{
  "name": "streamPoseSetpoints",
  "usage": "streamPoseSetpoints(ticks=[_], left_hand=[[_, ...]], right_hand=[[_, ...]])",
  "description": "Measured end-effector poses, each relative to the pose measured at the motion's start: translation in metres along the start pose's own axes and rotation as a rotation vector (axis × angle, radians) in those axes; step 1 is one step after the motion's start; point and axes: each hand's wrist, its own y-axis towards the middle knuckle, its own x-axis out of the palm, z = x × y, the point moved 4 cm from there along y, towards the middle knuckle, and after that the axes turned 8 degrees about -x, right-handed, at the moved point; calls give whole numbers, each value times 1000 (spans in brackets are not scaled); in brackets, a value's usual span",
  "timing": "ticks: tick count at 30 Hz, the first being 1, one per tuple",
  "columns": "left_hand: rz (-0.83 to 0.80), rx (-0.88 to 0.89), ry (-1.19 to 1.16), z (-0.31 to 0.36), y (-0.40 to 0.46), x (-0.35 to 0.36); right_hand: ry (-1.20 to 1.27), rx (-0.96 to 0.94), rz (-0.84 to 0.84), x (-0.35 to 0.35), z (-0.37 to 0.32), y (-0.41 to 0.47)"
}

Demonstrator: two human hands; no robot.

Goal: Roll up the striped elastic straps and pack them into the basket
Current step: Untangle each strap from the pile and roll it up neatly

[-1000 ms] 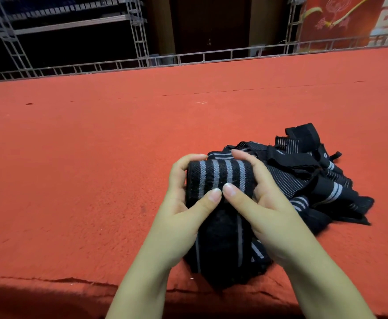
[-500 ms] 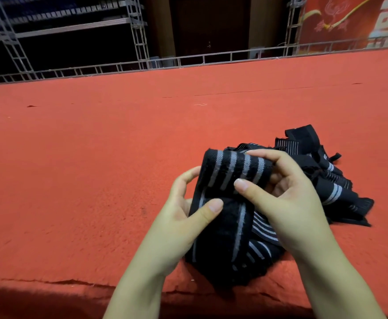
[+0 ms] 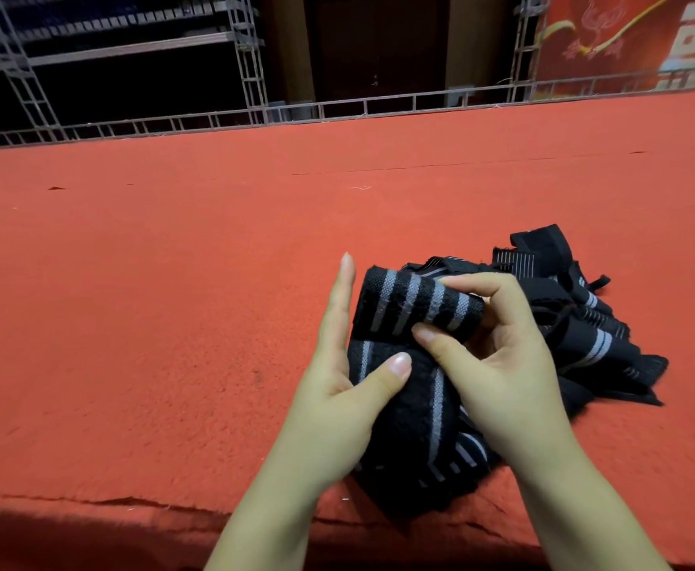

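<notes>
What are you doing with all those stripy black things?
A person is rolling up a black strap with grey stripes. The right hand pinches the rolled end between thumb and fingers, while the left hand steadies the strap, fingers straight along the roll's end and thumb pressing the loose tail below. A heap of more straps lies just behind on the red carpet, waiting to be rolled. No basket is in view.

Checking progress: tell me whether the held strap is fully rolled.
Partly rolled: the right hand pinches the strap coil, its tail hanging unrolled below.
</notes>
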Motion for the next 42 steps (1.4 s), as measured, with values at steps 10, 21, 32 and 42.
streamPoseSetpoints(ticks=[10, 21, 32, 42], left_hand=[[-31, 15, -31, 6, 2, -9], [123, -35, -188, 0, 6, -8], [100, -30, -95, 2, 6, -15], [81, 56, 99, 5, 1, -16]], right_hand=[[19, -24, -136, 6, -6, -1], [108, 27, -292, 14, 1, -6], [552, 380, -154, 14, 17, -12], [549, 456, -319, 18, 16, -11]])
